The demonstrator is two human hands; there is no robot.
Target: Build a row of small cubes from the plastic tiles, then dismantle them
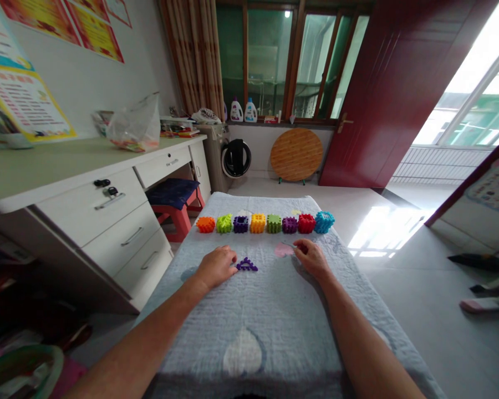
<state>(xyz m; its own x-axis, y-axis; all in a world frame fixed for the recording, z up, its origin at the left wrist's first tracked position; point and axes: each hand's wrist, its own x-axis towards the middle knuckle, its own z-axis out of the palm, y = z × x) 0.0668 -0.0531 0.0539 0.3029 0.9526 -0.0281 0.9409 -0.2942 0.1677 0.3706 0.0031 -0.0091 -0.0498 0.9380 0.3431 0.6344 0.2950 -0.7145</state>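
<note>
My left hand (pixel 218 266) rests on the cloth with its fingers closed at the left corner of a purple triangular piece with a knobbly edge (pixel 248 265). The triangle lies flat and has an open middle. To the right, my right hand (pixel 311 257) hovers low over the cloth near a printed pink heart, thumb and fingers drawn together; whatever may be between the fingertips is too small to make out. Beyond both hands, several interlocking block cubes stand in a row, from an orange cube (pixel 205 224) past a yellow cube (pixel 258 223) to a blue cube (pixel 324 221).
A pale blue cloth (pixel 283 316) covers the table. On the left stands a white desk (pixel 108 221) with a plastic bag (pixel 137 127) on it and a red stool (pixel 177 208) beside it. A washing machine (pixel 214 149) and a round wooden tabletop (pixel 296 155) are at the back.
</note>
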